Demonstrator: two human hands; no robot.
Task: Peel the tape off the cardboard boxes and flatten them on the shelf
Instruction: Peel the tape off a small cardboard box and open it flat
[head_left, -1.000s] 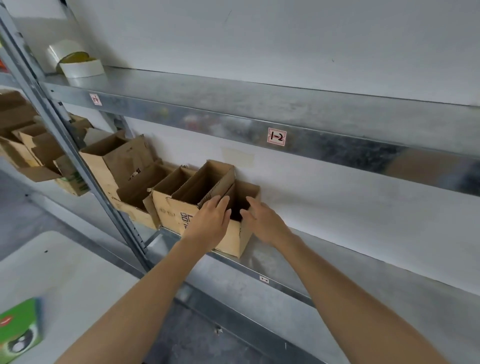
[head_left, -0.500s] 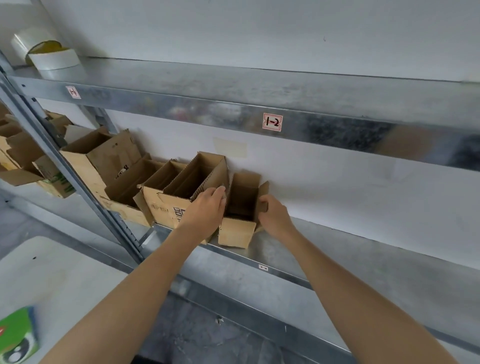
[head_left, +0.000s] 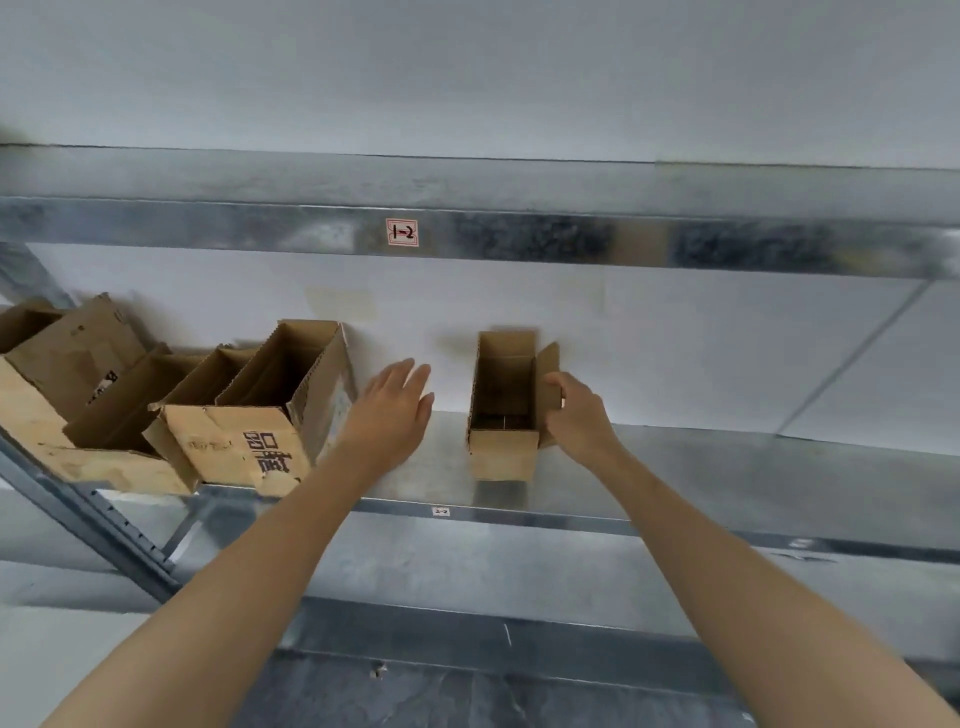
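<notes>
Now: small box stands upright on the metal shelf, open top up, far end close to the white wall. Right hand sits on the small box's right side. Its fingers are curled over the right wall and the out-turned flap, gripping the cardboard. Left hand is left of the small box, apart from it, raised over the shelf. Its fingers are straight, slightly spread, holding nothing. Further left of the small box, past the left hand, is a printed box with black characters on its front, then more open boxes leaning together. Above the small box, a label marked 1-2 sits on the upper shelf. Tape on the small box: cannot tell, frame blurred.
</notes>
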